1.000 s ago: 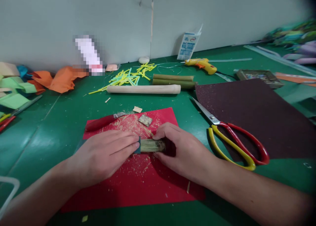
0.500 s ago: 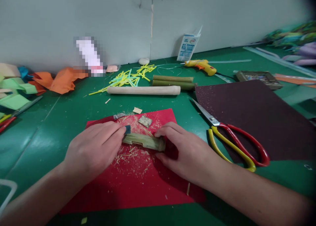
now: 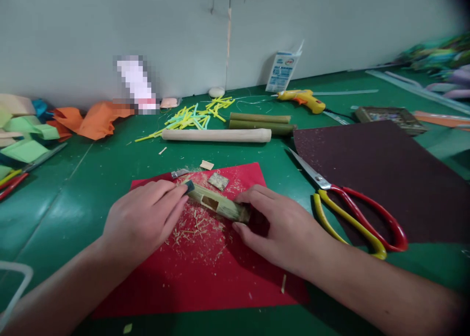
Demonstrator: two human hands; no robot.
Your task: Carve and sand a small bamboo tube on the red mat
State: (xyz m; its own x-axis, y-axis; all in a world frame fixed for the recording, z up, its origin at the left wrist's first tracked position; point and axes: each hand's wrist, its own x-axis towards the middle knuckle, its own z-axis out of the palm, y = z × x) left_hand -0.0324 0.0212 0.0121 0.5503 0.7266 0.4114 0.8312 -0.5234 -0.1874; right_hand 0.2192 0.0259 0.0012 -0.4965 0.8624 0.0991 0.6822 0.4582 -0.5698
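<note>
A short green bamboo tube (image 3: 225,204) with a rectangular opening cut in its side is held over a red sheet (image 3: 176,282). My right hand (image 3: 279,228) grips its right end between thumb and fingers. The fingers of my left hand (image 3: 145,218) are closed on a small dark piece of sandpaper (image 3: 189,185) at the tube's left end. Pale shavings (image 3: 200,228) lie scattered on the red sheet. Just behind the tube are a grey, speckled square piece (image 3: 218,181) and a utility knife (image 3: 179,173), partly hidden by my left hand.
Large scissors (image 3: 326,184) with red and yellow handles lie right, partly on a dark sheet (image 3: 367,169). Behind are a pale peeled stick (image 3: 216,135), green bamboo lengths (image 3: 260,124), cut yellow straws (image 3: 187,118) and a yellow glue gun (image 3: 304,100). Orange paper (image 3: 101,120) lies left.
The bamboo tube has turned in my hands: its rectangular opening now faces up toward me, and its right end tilts lower. Both hands keep their hold. The view has shifted slightly.
</note>
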